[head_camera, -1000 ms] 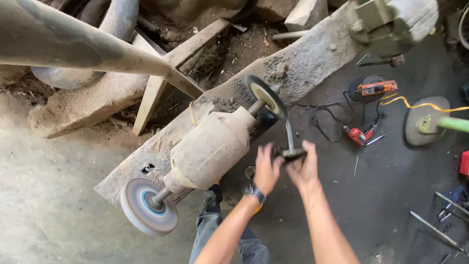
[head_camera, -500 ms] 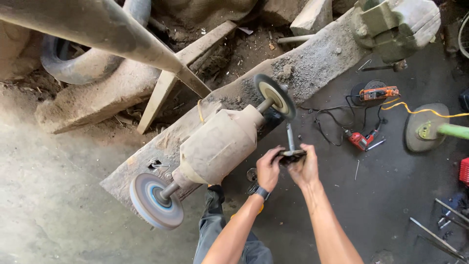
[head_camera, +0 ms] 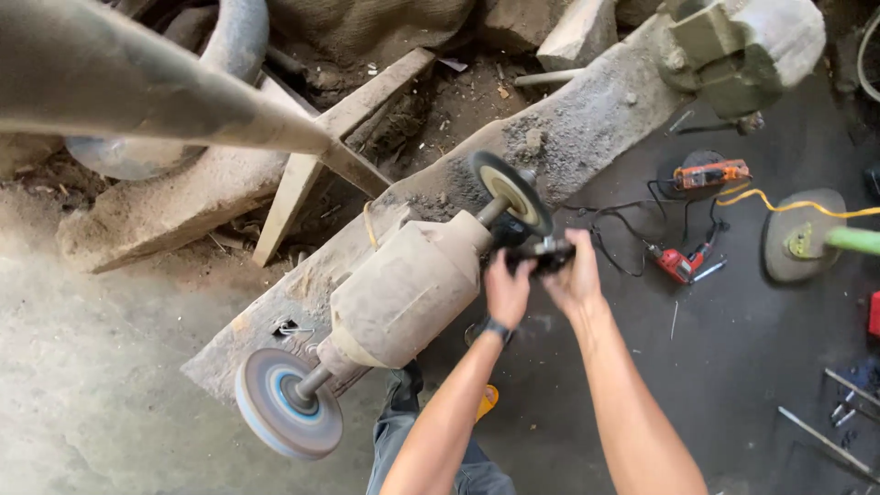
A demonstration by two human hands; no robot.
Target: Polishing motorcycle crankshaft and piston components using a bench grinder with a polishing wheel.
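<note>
**Dark part held at the grinder wheel**

Both hands closed on one small dark part (head_camera: 543,254) — left hand (head_camera: 507,289) pinching its near end, right hand (head_camera: 576,275) wrapped over the far end; held just beside the dark grinding wheel (head_camera: 511,192), its long axis lying crosswise between the hands; left hand nearer the bench grinder (head_camera: 403,293); blue-grey wheel (head_camera: 286,403) well apart, low at the opposite end.

both hands (head_camera: 541,280) rose with the small dark part (head_camera: 541,257) – from below the grinding wheel (head_camera: 511,192) up to its lower edge – its upright rod no longer showed.
</note>
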